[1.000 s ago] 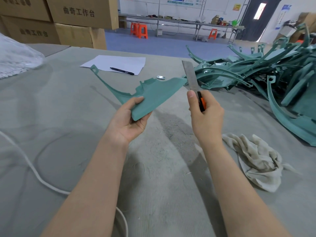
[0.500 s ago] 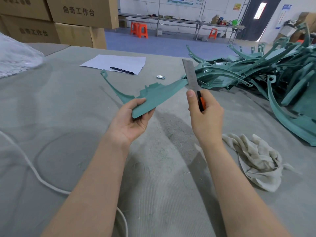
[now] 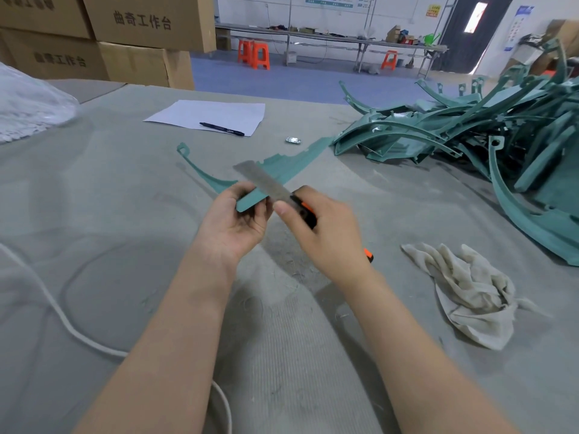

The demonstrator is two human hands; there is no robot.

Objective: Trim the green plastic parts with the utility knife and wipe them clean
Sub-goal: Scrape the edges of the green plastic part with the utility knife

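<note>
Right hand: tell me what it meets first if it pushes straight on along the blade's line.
Likely the green part: the right hand's utility knife crosses it just above the left hand. Whether the blade touches is unclear.

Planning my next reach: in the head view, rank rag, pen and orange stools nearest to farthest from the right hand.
1. Rag, just right of the right hand.
2. Pen, ahead-left on the paper.
3. Orange stools, beyond the table.

Right hand (image 3: 329, 236) hides much of utility knife (image 3: 273, 190).
</note>
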